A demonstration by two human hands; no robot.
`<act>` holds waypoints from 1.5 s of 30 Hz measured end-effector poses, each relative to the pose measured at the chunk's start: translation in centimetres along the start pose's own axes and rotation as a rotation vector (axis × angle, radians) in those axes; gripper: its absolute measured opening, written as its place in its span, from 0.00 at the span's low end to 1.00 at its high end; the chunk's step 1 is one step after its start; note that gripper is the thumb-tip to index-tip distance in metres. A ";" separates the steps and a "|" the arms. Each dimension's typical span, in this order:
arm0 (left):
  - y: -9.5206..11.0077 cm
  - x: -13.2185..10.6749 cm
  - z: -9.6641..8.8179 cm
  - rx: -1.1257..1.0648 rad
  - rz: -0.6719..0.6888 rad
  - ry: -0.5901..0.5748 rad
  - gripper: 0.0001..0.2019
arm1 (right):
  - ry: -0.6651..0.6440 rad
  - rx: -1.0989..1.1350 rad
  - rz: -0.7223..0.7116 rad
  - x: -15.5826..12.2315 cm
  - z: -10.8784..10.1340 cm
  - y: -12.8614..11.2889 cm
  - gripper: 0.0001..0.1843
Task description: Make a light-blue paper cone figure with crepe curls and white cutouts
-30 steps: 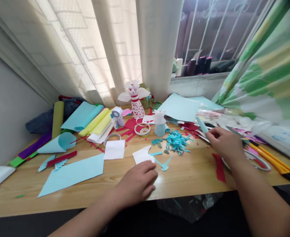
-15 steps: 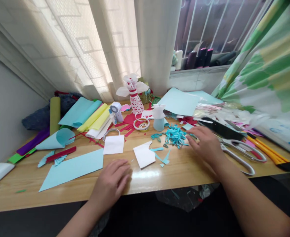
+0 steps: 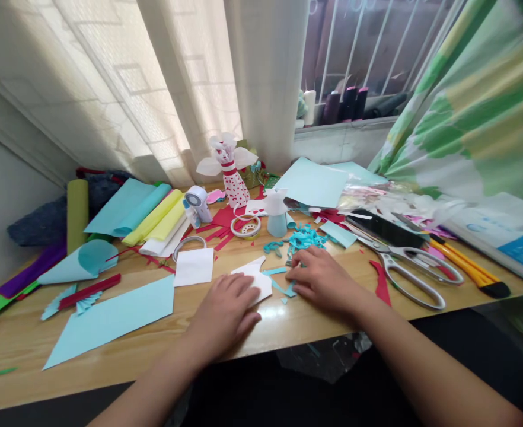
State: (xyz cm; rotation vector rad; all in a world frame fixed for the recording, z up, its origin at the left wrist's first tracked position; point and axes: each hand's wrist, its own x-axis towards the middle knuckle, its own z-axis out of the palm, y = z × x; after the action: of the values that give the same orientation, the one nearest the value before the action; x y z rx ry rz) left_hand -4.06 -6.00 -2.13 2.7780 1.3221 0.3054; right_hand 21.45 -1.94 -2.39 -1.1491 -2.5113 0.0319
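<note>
My left hand (image 3: pixel 226 309) lies palm down, fingers stretched out, over the near-left part of a cut white piece of paper (image 3: pixel 261 287). My right hand (image 3: pixel 326 277) is loosely bent, its fingertips at the light blue paper scraps (image 3: pixel 281 284) on the table. Just beyond it is a heap of curled turquoise paper strips (image 3: pixel 305 238), partly covered by the hand. A white square of paper (image 3: pixel 194 267) is left of my left hand. A small white and pale blue paper figure (image 3: pixel 276 213) stands behind the scraps.
Large scissors (image 3: pixel 406 267), a yellow box cutter (image 3: pixel 466 264) and a dark phone (image 3: pixel 388 230) lie at the right. Tape rolls (image 3: pixel 245 226), a handheld fan (image 3: pixel 198 203) and a dotted paper figure (image 3: pixel 235 184) stand behind. A light blue sheet (image 3: pixel 114 320) lies at the left.
My right hand has moved left, from beside the turquoise heap to the blue scraps. My left hand has come right onto the cut white paper. The view has turned slightly right.
</note>
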 end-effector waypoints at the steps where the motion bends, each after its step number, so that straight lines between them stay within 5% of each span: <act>1: -0.3 0.3 -0.1 0.002 -0.027 -0.009 0.09 | -0.006 -0.003 -0.004 -0.2 0.0 -0.2 0.04; 6: -2.2 1.7 -2.3 -0.016 -0.145 -0.035 0.07 | 0.038 0.003 -0.006 -0.2 -0.3 0.8 0.05; 9: -2.4 4.7 -2.5 -0.174 -0.201 0.070 0.07 | 0.145 0.021 0.029 0.7 -0.4 1.6 0.08; 13: -2.4 10.0 0.1 -0.218 -0.257 0.150 0.15 | 0.284 0.048 0.062 1.6 0.0 2.0 0.09; 17: -3.6 12.4 2.3 -0.308 -0.303 0.159 0.02 | 0.338 0.102 0.042 1.3 0.5 1.8 0.06; 22: -3.7 11.3 -0.2 -0.490 -0.289 0.245 0.02 | 0.410 0.207 0.026 1.9 -0.1 1.1 0.10; 28: -1.2 9.6 -2.4 -0.766 -0.240 0.255 0.05 | 0.331 0.549 0.092 4.7 -1.4 -1.0 0.31; 33: -1.2 9.4 -1.9 -0.978 -0.272 0.183 0.05 | 0.370 0.738 0.282 5.3 -1.0 -1.3 0.04; 45: -3.7 9.8 -1.5 -1.126 -0.440 0.194 0.07 | 0.329 0.981 0.564 4.5 -0.5 2.0 0.07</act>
State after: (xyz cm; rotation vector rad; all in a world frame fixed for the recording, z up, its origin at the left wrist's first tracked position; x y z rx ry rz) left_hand -1.13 3.84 0.39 1.5265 1.1861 0.9364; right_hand 20.40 2.66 -0.85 -1.1984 -1.4610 0.9983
